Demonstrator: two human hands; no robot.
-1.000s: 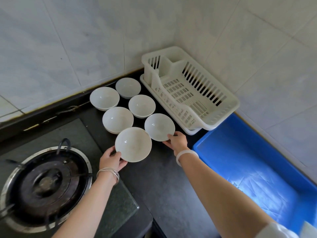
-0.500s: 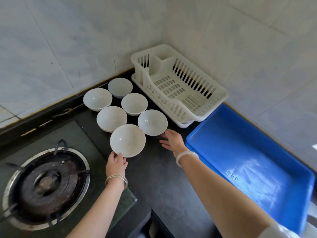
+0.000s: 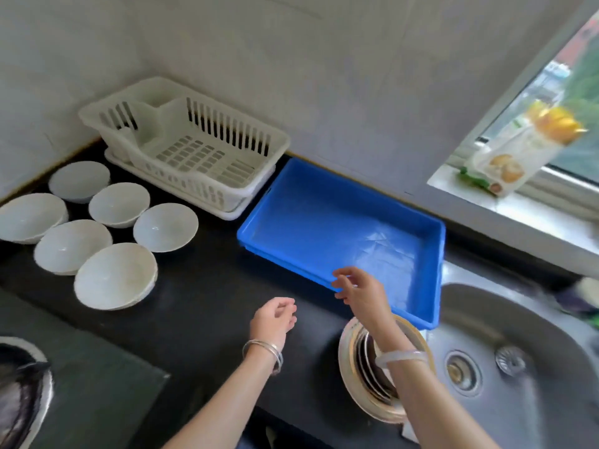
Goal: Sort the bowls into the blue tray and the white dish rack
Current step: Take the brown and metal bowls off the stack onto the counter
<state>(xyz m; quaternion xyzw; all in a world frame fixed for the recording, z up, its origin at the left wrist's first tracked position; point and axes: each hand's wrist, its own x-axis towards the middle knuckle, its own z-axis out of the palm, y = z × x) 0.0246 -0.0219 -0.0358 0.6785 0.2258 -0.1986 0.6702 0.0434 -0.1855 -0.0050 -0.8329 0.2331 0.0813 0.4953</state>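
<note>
Right now all six white bowls sit mouth-up on the black counter (image 3: 194,303), clustered in two rough rows left of the rack. They are glossy, round and shallow. The nearest bowl (image 3: 115,276) is the largest in my view and the farthest bowl (image 3: 79,180) lies close to the wall corner.

The white dish rack (image 3: 207,189) is slotted plastic on a matching drip pan, its long axis running along the back wall, with a small partitioned compartment at its left end. The blue tray (image 3: 324,228) is smooth, rectangular plastic with low walls, and its long axis follows the same wall, from the rack's right end toward the sink (image 3: 518,335). Rack and tray stand just beside each other; I cannot tell whether they touch. Neither holds a bowl.

My left hand (image 3: 274,319) hovers over bare counter with its fingers loosely curled, gripping nothing. My right hand (image 3: 359,291) hangs above the tray's near rim, fingers apart and relaxed, also holding nothing. Both are well apart from the bowls.

Under my right wrist a round gold-rimmed dish (image 3: 348,377) sits at the sink's edge, too blurred to name. A gas burner (image 3: 19,384) shows at the lower left, and a printed packet (image 3: 518,150) leans on the window sill.
</note>
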